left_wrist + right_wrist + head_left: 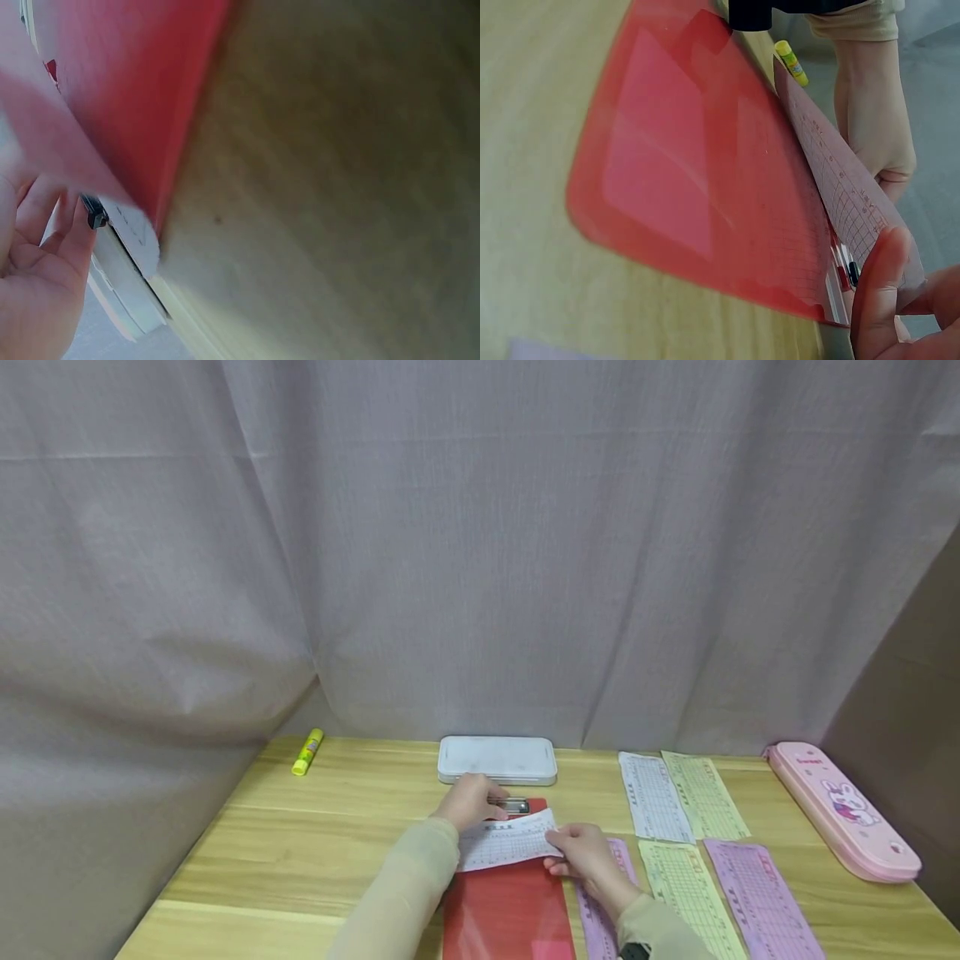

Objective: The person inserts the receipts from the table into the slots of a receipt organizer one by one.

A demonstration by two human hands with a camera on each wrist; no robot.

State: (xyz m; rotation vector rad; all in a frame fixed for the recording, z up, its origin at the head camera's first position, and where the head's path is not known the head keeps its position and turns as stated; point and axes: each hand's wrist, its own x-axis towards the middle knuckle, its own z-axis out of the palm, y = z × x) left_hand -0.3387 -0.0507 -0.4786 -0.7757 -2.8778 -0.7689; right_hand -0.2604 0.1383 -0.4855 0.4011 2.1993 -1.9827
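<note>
A red clipboard (506,906) lies on the wooden table, its metal clip (517,806) at the far end. My left hand (468,802) is at that clip, thumb and fingers curled about it. Over the board's upper part, a white slip with a printed grid (506,843) is raised at a tilt. Its right edge is pinched between thumb and fingers of my right hand (588,856). In the right wrist view the slip (840,165) stands up off the clipboard (660,187). The left wrist view has the left-hand fingers (71,225) beside the dark end of the clip.
A white flat case (497,758) lies just beyond the clipboard. Several purple, yellow and white printed slips (693,889) lie at the right, one purple slip (597,931) partly under my right arm. A pink pencil case (843,810) is far right, a yellow glue stick (307,752) far left.
</note>
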